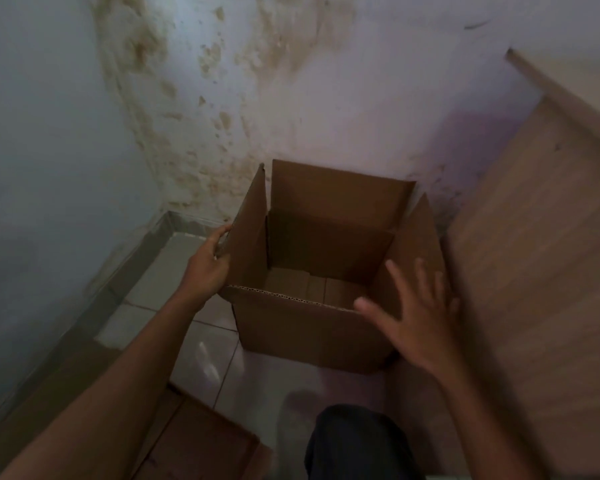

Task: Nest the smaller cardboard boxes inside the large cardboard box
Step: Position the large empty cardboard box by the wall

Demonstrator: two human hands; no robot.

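Note:
A large brown cardboard box stands open on the tiled floor in a corner, its flaps raised, its inside bare down to the bottom flaps. My left hand grips the outer edge of the box's left flap. My right hand hovers with fingers spread over the box's near right corner, blurred, holding nothing. Another cardboard box lies at the bottom left by my left forearm, only partly in view.
Stained walls meet behind the box. A pale wooden panel runs along the right side, close to the box. My dark-clothed knee is at the bottom centre. Light floor tiles show between box and knee.

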